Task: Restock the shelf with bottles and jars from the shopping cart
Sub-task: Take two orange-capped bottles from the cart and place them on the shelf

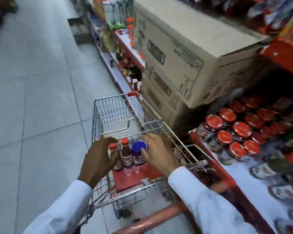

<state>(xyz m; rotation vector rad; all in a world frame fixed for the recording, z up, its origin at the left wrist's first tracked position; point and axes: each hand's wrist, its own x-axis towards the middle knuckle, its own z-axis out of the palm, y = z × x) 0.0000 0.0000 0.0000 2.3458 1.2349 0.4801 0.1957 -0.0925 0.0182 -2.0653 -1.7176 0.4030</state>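
Standing upright in the cart's (118, 115) near compartment are three items: two red-capped bottles (125, 152) side by side and a blue-lidded jar (138, 153) to their right, all resting on a red panel that lines the seat. The left hand (98, 159) is curled around the leftmost bottle, fingers wrapped over its shoulder just under the cap, so it looks closed on that bottle, though not lifted. The right hand (156, 153) comes in from the other side with fingers spread and bent; its fingertips touch the jar's lid and side, a loose cupping hold rather than a firm clamp. Both sleeves are white.

The cart's main basket beyond the divider looks bare, wire and floor showing through, so these three may be the last of the load; what lies lower in the cart is hidden.

Right of the cart, the shelf (230, 176) already carries a dense block of red-lidded jars (240, 130) toward the back, with several other jars, too blurred to identify, scattered nearer the front edge and open white space between them. Cartons (184, 53) stacked on the floor sit just past the cart, against the shelving.

My reading: most of the restocking is done. What remains is carrying these bottles and the jar across to the shelf and setting them in the free space.
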